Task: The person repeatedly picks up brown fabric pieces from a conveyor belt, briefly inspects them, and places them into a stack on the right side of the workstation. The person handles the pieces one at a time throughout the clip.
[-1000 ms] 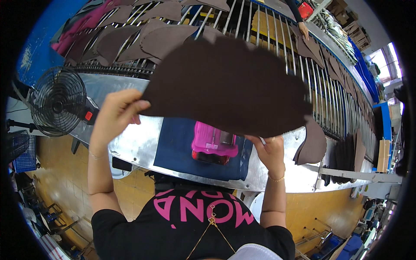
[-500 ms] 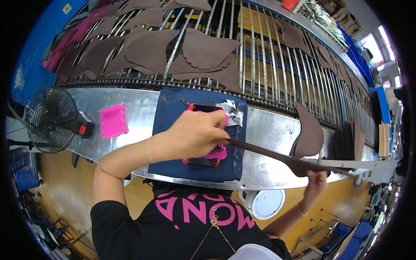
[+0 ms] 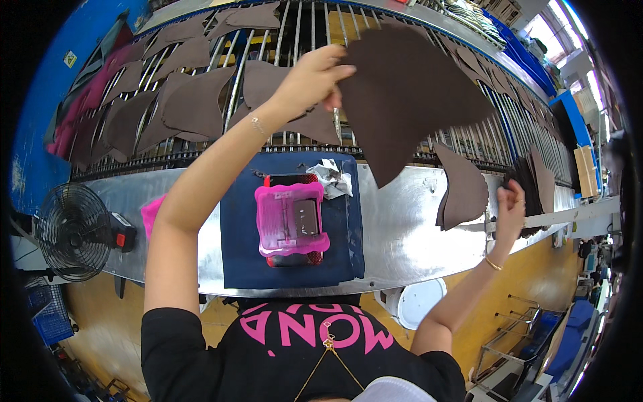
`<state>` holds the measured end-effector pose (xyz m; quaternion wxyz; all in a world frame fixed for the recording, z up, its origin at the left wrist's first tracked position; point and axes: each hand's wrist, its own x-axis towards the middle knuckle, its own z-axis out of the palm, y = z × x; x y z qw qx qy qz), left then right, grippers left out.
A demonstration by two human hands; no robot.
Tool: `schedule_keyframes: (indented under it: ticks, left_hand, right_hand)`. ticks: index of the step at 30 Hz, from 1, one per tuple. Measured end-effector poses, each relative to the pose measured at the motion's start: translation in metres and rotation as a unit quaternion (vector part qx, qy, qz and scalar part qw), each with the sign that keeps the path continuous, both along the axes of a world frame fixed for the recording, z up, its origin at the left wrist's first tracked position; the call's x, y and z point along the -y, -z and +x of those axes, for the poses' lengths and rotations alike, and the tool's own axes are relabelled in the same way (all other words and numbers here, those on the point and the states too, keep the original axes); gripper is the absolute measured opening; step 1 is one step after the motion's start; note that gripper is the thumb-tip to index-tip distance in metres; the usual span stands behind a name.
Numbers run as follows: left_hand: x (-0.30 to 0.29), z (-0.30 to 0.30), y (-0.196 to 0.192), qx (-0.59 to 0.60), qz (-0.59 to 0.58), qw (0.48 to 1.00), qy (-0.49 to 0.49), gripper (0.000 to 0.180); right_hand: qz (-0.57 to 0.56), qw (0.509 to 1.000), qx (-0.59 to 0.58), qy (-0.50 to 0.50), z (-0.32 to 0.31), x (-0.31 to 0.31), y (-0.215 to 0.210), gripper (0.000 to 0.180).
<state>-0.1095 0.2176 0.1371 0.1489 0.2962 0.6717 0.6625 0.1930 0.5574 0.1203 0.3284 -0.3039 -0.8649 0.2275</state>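
My left hand (image 3: 313,79) is raised over the rod rack and pinches the left edge of a large dark brown cut sheet (image 3: 415,100). The sheet hangs in the air with its pointed corner downward. My right hand (image 3: 510,206) holds nothing, fingers apart, close to a stack of brown sheets (image 3: 534,181) standing on edge; whether it touches them I cannot tell. Between my hands, another curved brown sheet (image 3: 463,189) lies at the rack's near edge. A pink plastic holder (image 3: 271,221) with a dark insert sits over a red object on a blue mat (image 3: 244,261).
Along the far side runs the metal rod rack (image 3: 313,40), with several brown sheets on it. Crumpled silver foil (image 3: 333,179) lies on the mat. A black fan (image 3: 72,231) and a pink pad (image 3: 153,211) are at the left of the metal table (image 3: 402,261).
My left hand has moved up and away from the pink holder, lifting the brown sheet over the rack. My right hand has let go of the sheet and moved right, to the stack.
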Motion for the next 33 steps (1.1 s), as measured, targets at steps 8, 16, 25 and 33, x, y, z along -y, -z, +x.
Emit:
schedule_keyframes:
  ticks: [8, 16, 25, 33]
  left_hand:
    - [0.041, -0.09, 0.151, 0.198, 0.015, 0.958, -0.208, 0.05]
    - [0.083, -0.122, 0.187, 0.168, -0.191, 0.944, -0.209, 0.068]
    - [0.099, -0.082, 0.136, 0.047, -0.21, 0.961, -0.173, 0.068]
    - [0.086, -0.036, 0.078, -0.023, -0.134, 0.985, -0.107, 0.057]
  right_hand:
    - [0.014, 0.933, 0.212, 0.292, 0.031, -0.045, 0.185, 0.101]
    - [-0.168, 0.886, 0.255, 0.35, -0.005, -0.023, 0.139, 0.073]
    - [-0.174, 0.899, 0.24, 0.324, 0.003, -0.029, 0.136, 0.042]
    - [0.039, 0.968, -0.011, 0.246, 0.026, 0.035, 0.064, 0.021]
